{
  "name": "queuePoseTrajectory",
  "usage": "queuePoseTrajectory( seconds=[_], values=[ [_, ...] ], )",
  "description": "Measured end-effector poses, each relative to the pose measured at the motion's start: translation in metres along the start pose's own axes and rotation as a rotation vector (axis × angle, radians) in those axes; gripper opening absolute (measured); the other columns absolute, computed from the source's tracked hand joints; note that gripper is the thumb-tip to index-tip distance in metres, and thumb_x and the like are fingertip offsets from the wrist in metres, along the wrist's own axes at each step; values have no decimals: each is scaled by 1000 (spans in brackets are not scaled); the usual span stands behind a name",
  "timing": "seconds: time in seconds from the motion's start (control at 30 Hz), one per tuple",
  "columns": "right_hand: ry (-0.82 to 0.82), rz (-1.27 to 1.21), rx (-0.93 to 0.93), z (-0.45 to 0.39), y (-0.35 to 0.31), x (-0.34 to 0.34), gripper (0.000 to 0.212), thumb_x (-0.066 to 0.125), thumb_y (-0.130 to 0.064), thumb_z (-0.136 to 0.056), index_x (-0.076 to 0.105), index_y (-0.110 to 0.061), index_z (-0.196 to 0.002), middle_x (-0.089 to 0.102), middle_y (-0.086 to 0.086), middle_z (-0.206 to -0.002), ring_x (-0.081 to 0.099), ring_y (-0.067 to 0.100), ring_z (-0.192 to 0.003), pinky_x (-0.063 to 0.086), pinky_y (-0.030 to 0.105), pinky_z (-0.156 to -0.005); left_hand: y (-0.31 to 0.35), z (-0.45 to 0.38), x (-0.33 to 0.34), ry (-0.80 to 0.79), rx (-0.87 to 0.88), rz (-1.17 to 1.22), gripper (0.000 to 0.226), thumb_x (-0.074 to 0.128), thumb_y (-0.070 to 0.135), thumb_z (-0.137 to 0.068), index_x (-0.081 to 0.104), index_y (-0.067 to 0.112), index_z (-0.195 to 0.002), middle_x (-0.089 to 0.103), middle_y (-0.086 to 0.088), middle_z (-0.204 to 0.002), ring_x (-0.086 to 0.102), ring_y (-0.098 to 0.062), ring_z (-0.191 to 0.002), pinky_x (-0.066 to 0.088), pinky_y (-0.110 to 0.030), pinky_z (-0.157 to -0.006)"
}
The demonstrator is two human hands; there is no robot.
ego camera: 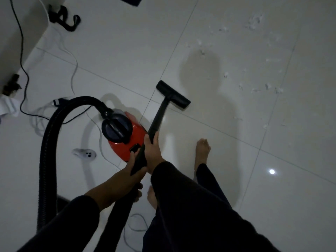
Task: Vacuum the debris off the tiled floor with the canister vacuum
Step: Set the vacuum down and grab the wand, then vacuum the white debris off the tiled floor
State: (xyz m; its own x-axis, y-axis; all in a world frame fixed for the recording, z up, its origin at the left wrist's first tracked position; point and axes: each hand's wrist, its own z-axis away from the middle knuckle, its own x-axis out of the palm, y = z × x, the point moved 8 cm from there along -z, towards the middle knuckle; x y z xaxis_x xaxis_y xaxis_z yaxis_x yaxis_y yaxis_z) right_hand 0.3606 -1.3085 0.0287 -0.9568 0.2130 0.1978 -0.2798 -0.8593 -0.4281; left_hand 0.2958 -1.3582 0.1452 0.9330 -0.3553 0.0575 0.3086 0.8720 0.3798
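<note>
The red canister vacuum (pixel 127 140) with a dark lid sits on the white tiled floor (pixel 127 57) at the centre left. Its ribbed black hose (pixel 46 142) loops round to the left and back toward me. My right hand (pixel 151 151) grips the black wand (pixel 158 119) halfway along. My left hand (pixel 125 172) holds the wand's near end, where the hose joins. The flat black floor nozzle (pixel 172 96) rests on the tiles ahead of the canister. White debris (pixel 263 88) is scattered to the right of the nozzle and further off at the top right (pixel 254 20).
A black cord (pixel 22 70) and pale cords (pixel 72 70) trail over the floor at the left, beside a white wall corner (pixel 21 33). A black strap (pixel 63 17) lies at the top left. A small white object (pixel 84 153) lies near the canister. My bare foot (pixel 202 151) stands right of the wand.
</note>
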Motion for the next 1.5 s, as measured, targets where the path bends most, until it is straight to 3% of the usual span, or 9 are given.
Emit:
queuePoseTrajectory(
  seconds=[0.07, 0.17, 0.23, 0.43, 0.63, 0.87, 1.0, 1.13, 1.5],
  values=[
    [-10, 17, 11, -1, 11, 1, 62, 46, -40, -99, 9, -54, -147, 51, 21, -132, 55, 18, -77, 53, 34, -65, -13, 8, 6, -57, -29, -28, 79, 49, 41, -93, -13, 50, -142, 66, -16, -89, 70, -21, -62, 57, -28, -55],
    [29, -11, 26, 2, 22, -8, 62, 45, -33, -101, 11, -46, -151, 55, 9, -85, 52, 16, -61, 49, 30, -55, -30, 23, 16, -126, -18, -76, 74, 48, 39, -94, -7, 53, -140, 64, -10, -85, 66, -17, -61, 56, -24, -56],
    [21, -21, 11, 5, 28, -12, 62, 45, -30, -102, 11, -43, -152, 49, 4, -75, 50, 14, -61, 49, 30, -57, -38, 23, 16, -118, 15, -94, 72, 48, 38, -94, -5, 54, -141, 63, -12, -81, 63, -16, -60, 56, -26, -58],
    [60, 27, 27, 20, 37, -19, 65, 49, -31, -98, 15, -49, -150, 57, 12, -116, 57, 22, -86, 54, 45, -85, -32, 11, 23, -87, 135, -161, 77, 46, 34, -96, -13, 53, -141, 60, -7, -76, 61, -14, -54, 53, -23, -52],
    [69, 69, 46, 14, 4, -41, 65, 45, -27, -101, 10, -48, -151, 53, 7, -78, 52, 16, -58, 49, 30, -51, -26, 23, 43, -177, 75, 1, 60, 40, 32, -99, -1, 54, -136, 61, -5, -84, 65, -14, -60, 57, -26, -57],
    [108, 199, 25, -12, -50, -53, 64, 41, -26, -103, 5, -43, -153, 49, 5, -77, 48, 16, -58, 48, 30, -57, 13, 3, 50, -169, 127, 86, 52, 36, 32, -100, 2, 59, -127, 64, -1, -53, 60, -13, -46, 51, -24, -47],
    [29, 91, 42, -26, -87, -51, 67, 44, -34, -103, 0, -46, -152, 57, 12, -93, 55, 18, -66, 53, 31, -62, 52, -20, 38, -112, 150, 118, 56, 37, 32, -100, 6, 60, -136, 63, -25, -101, 56, -10, -50, 47, -20, -43],
    [17, -17, 19, -39, -115, -51, 68, 49, -36, -100, 6, -47, -152, 52, 6, -94, 53, 15, -68, 53, 29, -63, 96, -47, 35, -92, 187, 162, 62, 39, 28, -100, 3, 59, -140, 55, -13, -70, 55, -10, -43, 47, -23, -42],
    [51, 29, 38, -98, -223, -74, 63, 47, -37, -100, 10, -50, -149, 45, 7, -68, 48, 16, -52, 48, 29, -48, 207, -85, 46, -68, 175, 134, 61, 41, 28, -98, 5, 53, -141, 56, -14, -67, 59, -15, -43, 51, -23, -43]
  ],
)
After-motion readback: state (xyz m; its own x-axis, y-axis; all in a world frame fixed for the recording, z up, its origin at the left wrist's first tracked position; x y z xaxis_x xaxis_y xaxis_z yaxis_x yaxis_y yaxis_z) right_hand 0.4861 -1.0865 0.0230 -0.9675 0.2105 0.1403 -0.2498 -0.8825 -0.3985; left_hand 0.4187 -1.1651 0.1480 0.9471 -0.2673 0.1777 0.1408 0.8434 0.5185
